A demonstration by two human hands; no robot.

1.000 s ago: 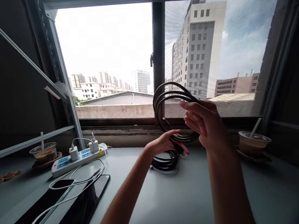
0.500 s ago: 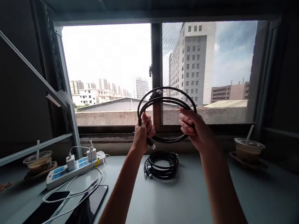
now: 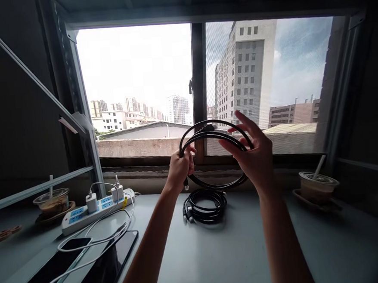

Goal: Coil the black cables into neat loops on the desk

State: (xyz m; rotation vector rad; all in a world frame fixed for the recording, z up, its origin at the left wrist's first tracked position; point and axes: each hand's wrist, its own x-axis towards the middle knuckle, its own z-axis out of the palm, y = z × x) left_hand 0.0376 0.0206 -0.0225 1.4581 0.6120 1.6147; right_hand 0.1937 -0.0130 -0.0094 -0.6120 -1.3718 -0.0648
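A black cable (image 3: 218,185), wound into loose loops, is held up in front of the window. My left hand (image 3: 180,168) is closed around the left side of the loops; one connector end pokes out below that fist. Another dark connector (image 3: 208,128) shows at the top of the coil. At the right side, my right hand (image 3: 253,150) has its fingers spread apart, with the loops passing between thumb and fingers. Below, a second coil of black cable (image 3: 206,221) lies on the table (image 3: 216,256), several connectors showing at its edge.
To the left stand a white power strip (image 3: 98,210) with plugged-in chargers, white cables, a phone (image 3: 49,267) and a tablet (image 3: 110,263). Iced drinks in plastic cups stand at the left (image 3: 53,202) and right (image 3: 318,186). A metal frame (image 3: 86,110) surrounds the window.
My right hand has loosened from its closed grip and spread its fingers. The held loops have moved slightly right and down. My left hand stays closed on them.
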